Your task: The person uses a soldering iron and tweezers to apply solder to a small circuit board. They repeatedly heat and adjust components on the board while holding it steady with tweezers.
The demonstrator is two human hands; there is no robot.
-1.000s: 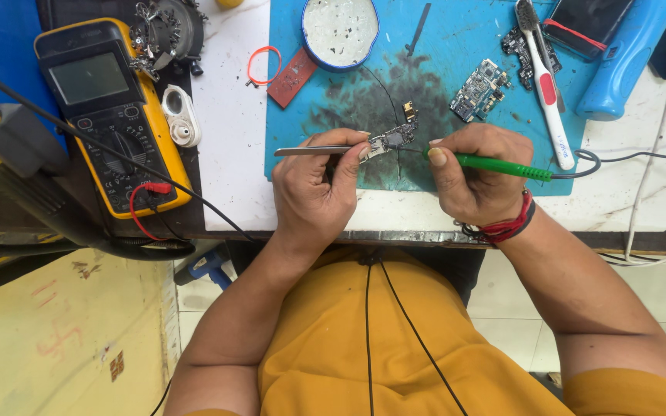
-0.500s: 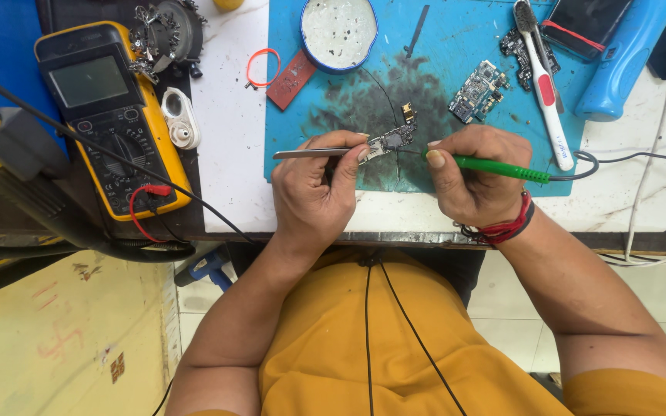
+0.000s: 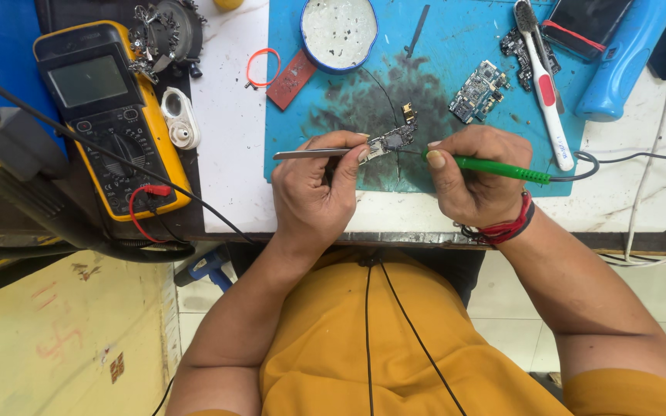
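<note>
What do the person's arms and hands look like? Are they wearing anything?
Both arms are bare, with no gloves on the left hand or the right hand. Red and black thread bands circle the right wrist. Short mustard-yellow shirt sleeves show near the shoulders.

A white marble-patterned workbench [image 3: 233, 177] carries a blue work mat [image 3: 456, 38], stained dark at its centre. Left of the mat lie a yellow multimeter [image 3: 109, 115], a small white plastic case [image 3: 179, 117], an orange rubber band [image 3: 262, 65] and a red strip [image 3: 291, 78].
</note>
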